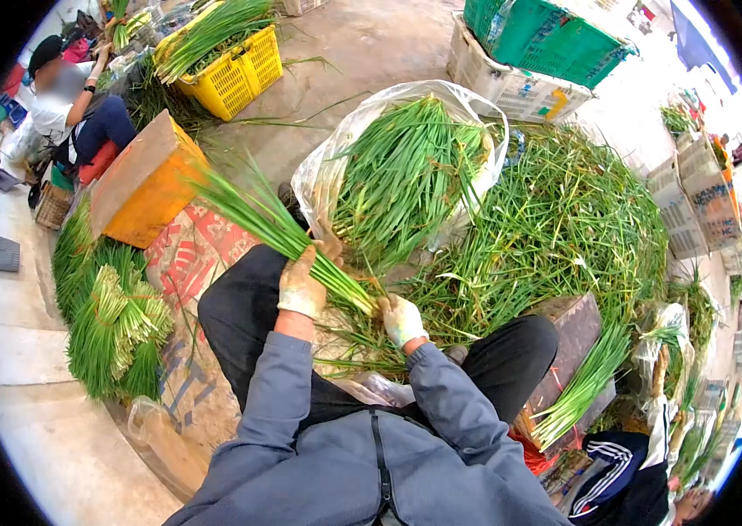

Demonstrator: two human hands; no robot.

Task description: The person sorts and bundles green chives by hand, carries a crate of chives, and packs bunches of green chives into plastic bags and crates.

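Observation:
A bunch of garlic chives (274,225) lies slantwise across my lap, leaves toward the upper left and pale root ends toward the right. My left hand (302,285), in a whitish work glove, is wrapped round its lower part. At the root ends, the gloved fingers of my right hand (403,321) are closed, pinching the stalk tips; exactly what lies between the fingertips is too small to tell. Just beyond my hands stands a white plastic bag (310,180) filled with loose green chives (406,171).
Loose leaves (555,228) are heaped at the right. Sorted bunches (112,320) lie at the left, another bunch (583,386) on a box by my right knee. An orange box (156,180), a yellow crate (244,74) and stacked crates (520,79) stand around. A person (73,114) sits upper left.

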